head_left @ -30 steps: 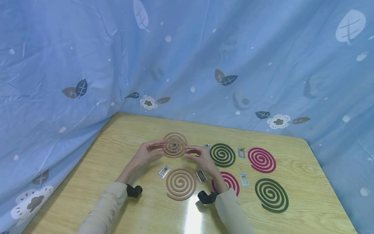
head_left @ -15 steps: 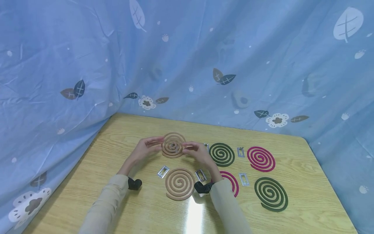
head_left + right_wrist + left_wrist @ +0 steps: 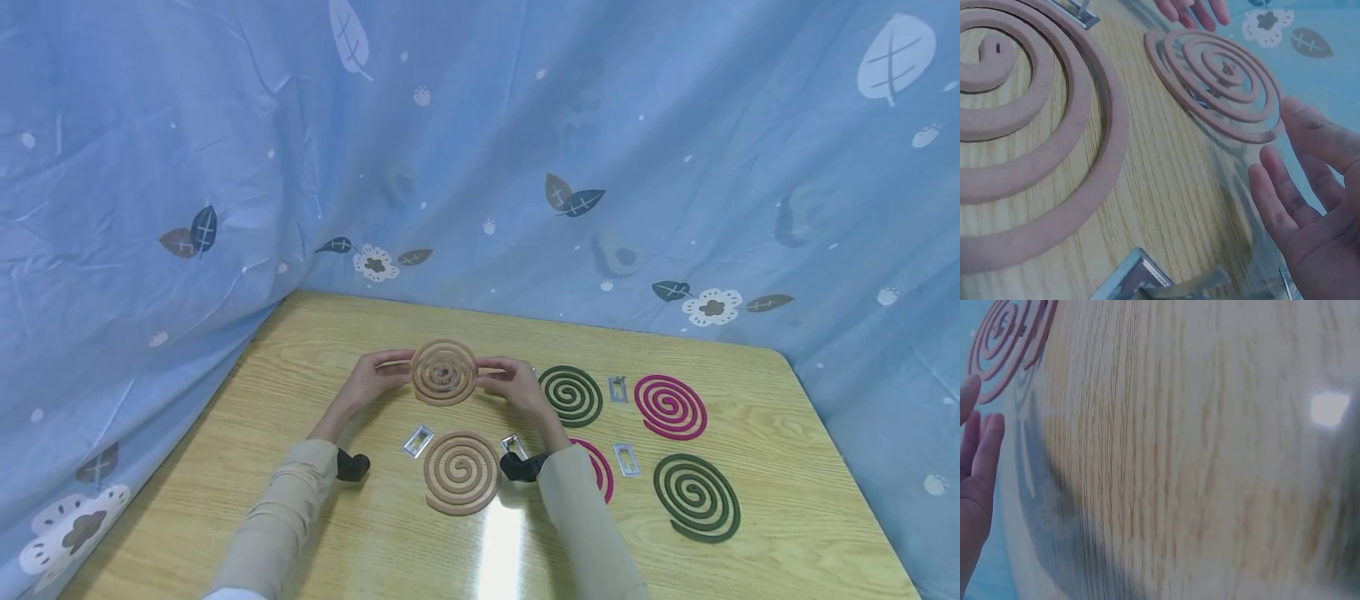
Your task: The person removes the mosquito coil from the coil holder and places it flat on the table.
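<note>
A tan mosquito coil (image 3: 415, 375) sits raised over the table on a small metal stand (image 3: 1200, 96), centred between both hands. At its left edge is my left hand (image 3: 371, 382), fingers fairly straight and fingertips right at the outer ring. My right hand (image 3: 517, 385) is at the opposite edge; in the right wrist view its thumb tip overlaps the coil's rim while the other fingers extend loosely below. Neither hand curls round the coil. A second tan coil (image 3: 462, 502) lies flat on the table nearer me, between two metal stands, the left stand (image 3: 418, 442) and the right stand (image 3: 512, 442).
To the right lie two green coils, a far one (image 3: 570, 426) and a near one (image 3: 696, 542), and two magenta coils, one (image 3: 671, 438) at the far right and one (image 3: 606, 475) partly behind my right forearm. More metal stands (image 3: 627, 460) lie among them. A blue patterned curtain (image 3: 480, 167) borders the table.
Both hands have eased outward to the raised coil's edges, where their fingers earlier overlapped it. The right wrist has moved forward, partly covering the right stand. The coils on the table stay put.
</note>
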Demonstrator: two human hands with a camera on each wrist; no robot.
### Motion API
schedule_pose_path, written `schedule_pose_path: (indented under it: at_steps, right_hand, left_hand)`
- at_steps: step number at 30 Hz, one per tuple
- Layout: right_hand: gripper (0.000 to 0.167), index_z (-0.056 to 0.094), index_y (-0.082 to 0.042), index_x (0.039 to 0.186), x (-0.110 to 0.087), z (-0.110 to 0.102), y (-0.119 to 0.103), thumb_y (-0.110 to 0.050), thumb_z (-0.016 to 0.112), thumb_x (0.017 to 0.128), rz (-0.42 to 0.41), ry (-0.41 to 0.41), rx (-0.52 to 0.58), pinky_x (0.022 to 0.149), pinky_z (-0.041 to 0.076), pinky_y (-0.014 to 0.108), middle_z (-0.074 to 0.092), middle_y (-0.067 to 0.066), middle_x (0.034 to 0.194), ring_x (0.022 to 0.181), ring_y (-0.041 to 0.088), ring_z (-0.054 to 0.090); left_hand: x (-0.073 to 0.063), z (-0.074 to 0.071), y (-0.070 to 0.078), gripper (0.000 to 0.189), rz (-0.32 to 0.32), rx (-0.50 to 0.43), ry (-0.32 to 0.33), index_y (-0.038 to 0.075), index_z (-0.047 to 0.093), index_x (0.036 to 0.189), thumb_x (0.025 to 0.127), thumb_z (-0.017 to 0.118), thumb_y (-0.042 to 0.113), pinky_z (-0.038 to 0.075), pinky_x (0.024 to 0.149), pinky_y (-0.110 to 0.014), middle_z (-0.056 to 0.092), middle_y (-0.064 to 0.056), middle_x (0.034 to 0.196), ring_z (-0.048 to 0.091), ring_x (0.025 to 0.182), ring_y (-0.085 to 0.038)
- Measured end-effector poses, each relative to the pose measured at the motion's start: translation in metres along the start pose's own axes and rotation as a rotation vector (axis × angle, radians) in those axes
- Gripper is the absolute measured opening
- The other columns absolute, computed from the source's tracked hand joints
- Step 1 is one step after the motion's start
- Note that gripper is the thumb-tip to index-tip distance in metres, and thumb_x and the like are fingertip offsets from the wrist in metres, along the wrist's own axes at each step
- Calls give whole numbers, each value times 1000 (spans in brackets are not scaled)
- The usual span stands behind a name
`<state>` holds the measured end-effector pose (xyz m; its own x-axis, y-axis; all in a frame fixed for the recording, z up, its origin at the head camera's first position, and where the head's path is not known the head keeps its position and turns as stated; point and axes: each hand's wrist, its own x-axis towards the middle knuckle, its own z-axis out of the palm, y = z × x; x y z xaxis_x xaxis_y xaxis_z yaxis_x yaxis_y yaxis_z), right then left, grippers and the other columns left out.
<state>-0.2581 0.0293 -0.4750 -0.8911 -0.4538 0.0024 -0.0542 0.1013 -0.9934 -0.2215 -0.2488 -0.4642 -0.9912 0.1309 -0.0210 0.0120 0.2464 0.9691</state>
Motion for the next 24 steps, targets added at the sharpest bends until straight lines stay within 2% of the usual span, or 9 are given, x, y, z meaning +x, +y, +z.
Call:
schedule_pose_path:
  at_steps: [7,16,19,24]
  right_hand:
    - [34,61,3,123,4,1,2,1,65,89,34,22,8,88,57,35,61,20,123,108,31,63]
    - [37,61,3,124,5,5,2,4,65,87,43,71,-8,85,58,32,63,21,121,105,29,65]
    - [38,60,5,123,6,9,2,6,66,85,20,87,-30,83,58,31,62,24,119,104,31,65]
    - [41,59,6,124,6,14,2,8,67,84,31,114,-23,87,57,34,63,26,117,107,35,63]
  left_hand:
    - [3,7,1,45,-12,34,-6,-9,50,131,88,63,-6,51,97,-38,51,-28,133,52,120,-42]
    - [5,13,3,51,-26,58,42,-8,49,133,85,66,-7,53,93,-34,50,-28,133,55,117,-40]
    - [6,14,2,51,-43,65,56,-7,49,133,84,65,-9,53,94,-34,50,-28,134,56,116,-40]
    - [5,16,-1,51,-37,67,71,-8,49,133,84,65,-10,53,94,-35,51,-28,133,57,114,-40]
